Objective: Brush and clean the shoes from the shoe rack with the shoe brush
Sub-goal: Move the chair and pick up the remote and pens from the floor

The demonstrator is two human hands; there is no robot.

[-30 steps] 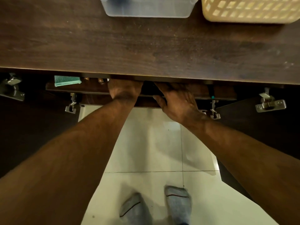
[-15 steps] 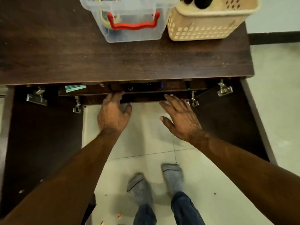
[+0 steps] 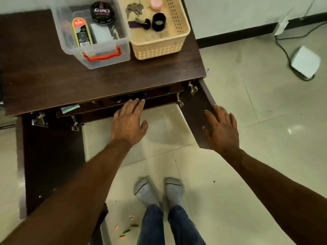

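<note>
The dark wooden shoe rack stands below me with both doors swung open. My left hand is open, its fingertips at the front edge of the upper shelf, where a dark shoe is partly visible under the top. My right hand is open and rests flat on the edge of the right door. A green bristled thing lies at the shelf's left end. No shoe brush is clearly visible.
On the rack top sit a clear box with a red handle holding polish tins, and a beige basket with small items. The left door stands open. A white device with cable lies on the tiled floor.
I have straightened up, so more of the rack top shows. Both hands came out from under the top; my right hand moved right onto the right door.
</note>
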